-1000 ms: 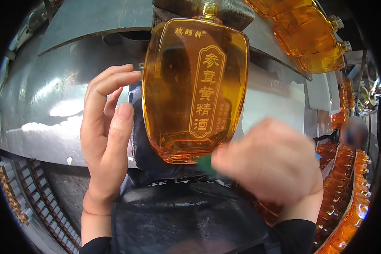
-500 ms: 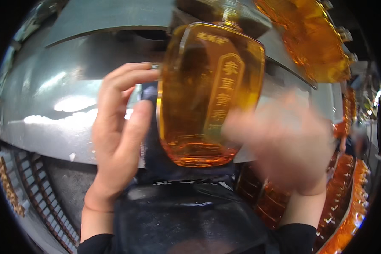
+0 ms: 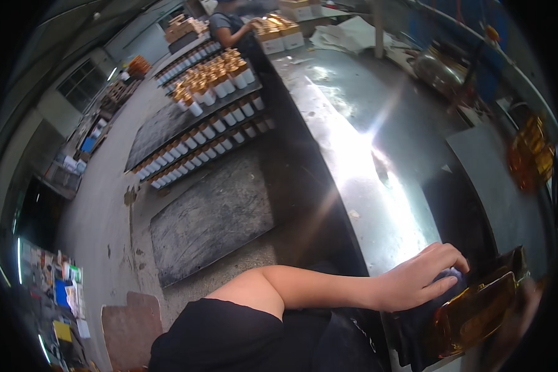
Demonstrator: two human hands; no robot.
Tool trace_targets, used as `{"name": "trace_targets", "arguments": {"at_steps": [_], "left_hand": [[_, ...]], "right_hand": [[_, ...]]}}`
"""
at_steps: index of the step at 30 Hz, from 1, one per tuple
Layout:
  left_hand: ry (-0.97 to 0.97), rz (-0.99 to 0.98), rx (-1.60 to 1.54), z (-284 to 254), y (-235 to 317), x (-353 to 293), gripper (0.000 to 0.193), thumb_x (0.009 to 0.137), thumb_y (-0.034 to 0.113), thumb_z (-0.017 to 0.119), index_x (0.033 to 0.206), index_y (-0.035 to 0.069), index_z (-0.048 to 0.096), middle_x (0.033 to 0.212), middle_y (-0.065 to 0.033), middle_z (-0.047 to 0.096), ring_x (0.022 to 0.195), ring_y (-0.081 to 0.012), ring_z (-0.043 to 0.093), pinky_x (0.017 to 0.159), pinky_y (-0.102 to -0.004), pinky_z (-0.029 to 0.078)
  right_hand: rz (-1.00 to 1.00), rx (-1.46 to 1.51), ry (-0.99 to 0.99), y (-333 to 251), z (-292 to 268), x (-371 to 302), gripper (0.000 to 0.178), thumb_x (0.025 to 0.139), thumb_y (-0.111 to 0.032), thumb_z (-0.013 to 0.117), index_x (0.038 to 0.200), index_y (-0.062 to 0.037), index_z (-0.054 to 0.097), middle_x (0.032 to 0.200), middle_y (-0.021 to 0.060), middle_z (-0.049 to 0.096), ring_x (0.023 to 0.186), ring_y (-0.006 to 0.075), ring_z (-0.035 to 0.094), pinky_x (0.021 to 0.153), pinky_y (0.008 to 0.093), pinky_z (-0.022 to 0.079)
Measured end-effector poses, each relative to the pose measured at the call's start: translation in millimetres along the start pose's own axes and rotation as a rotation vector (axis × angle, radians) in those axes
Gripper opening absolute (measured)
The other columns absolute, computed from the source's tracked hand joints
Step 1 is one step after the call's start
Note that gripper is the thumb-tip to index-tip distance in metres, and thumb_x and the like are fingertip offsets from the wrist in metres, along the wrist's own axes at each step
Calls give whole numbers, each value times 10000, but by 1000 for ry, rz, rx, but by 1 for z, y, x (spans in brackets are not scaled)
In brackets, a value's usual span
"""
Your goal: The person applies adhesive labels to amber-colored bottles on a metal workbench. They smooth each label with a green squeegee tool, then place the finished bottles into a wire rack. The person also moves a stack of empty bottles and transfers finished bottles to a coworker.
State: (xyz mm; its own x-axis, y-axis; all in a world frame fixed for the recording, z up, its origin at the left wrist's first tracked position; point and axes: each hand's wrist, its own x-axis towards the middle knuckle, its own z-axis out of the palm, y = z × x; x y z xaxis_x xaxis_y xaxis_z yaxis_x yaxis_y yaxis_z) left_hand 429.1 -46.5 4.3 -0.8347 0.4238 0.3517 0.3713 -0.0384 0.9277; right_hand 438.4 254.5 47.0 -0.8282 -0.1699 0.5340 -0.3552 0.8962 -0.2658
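An amber glass bottle (image 3: pixel 477 313), flat-sided, lies at the lower right over a dark cloth (image 3: pixel 415 332) at the metal table's edge. Just left of the bottle is my left hand (image 3: pixel 425 278), its fingers bent and the thumb held apart from them. Part of the dark cloth shows between thumb and fingers, and I see nothing gripped there. My right hand (image 3: pixel 519 316) is only partly visible beyond the bottle, blurred near the picture's rim; its fingers cannot be made out.
The shiny metal table (image 3: pixel 347 124) stretches away, with a grey sheet (image 3: pixel 499 180) and more amber bottles (image 3: pixel 530 155) at right. Racks of white bottles with gold tops (image 3: pixel 214 80) stand left of it. Another person (image 3: pixel 226 28) works at the far end beside cartons (image 3: pixel 279 40).
The view has swung left and widened, so the bottle and both hands now sit at the lower right. My left hand stays beside the bottle; the right is mostly out of sight.
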Motion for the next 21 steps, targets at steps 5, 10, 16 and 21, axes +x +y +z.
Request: {"name": "trace_targets", "arguments": {"at_steps": [5,10,16,21], "left_hand": [[36,-15,65,8,3,-7,252,971,204,450,1137,29,524,1144,-136,545,1130,-291,477,1010,-383,365],[50,13,76,12,19,-21,242,970,201,453,1125,29,527,1145,-131,539,1129,-288,474,1006,-386,363],[45,1,90,15,24,-31,229,962,185,467,1127,37,524,1147,-124,534,1136,-284,464,1006,-384,358],[-16,83,30,17,15,-11,212,938,154,498,1100,29,554,1115,-138,545,1098,-305,503,995,-381,374]], "right_hand": [[-319,60,-204,-54,-3,7,190,894,-53,560,1071,2,602,978,175,643,886,272,639,833,375,509],[225,491,-61,-19,2,14,201,922,-45,536,1108,10,589,963,155,638,906,259,620,854,363,491],[-225,273,-146,-56,0,-6,236,860,45,564,1084,-13,610,971,137,657,873,255,635,810,361,500],[34,275,-38,-22,-2,-41,176,867,33,582,1029,-8,636,998,168,632,885,249,628,799,361,517]]}}
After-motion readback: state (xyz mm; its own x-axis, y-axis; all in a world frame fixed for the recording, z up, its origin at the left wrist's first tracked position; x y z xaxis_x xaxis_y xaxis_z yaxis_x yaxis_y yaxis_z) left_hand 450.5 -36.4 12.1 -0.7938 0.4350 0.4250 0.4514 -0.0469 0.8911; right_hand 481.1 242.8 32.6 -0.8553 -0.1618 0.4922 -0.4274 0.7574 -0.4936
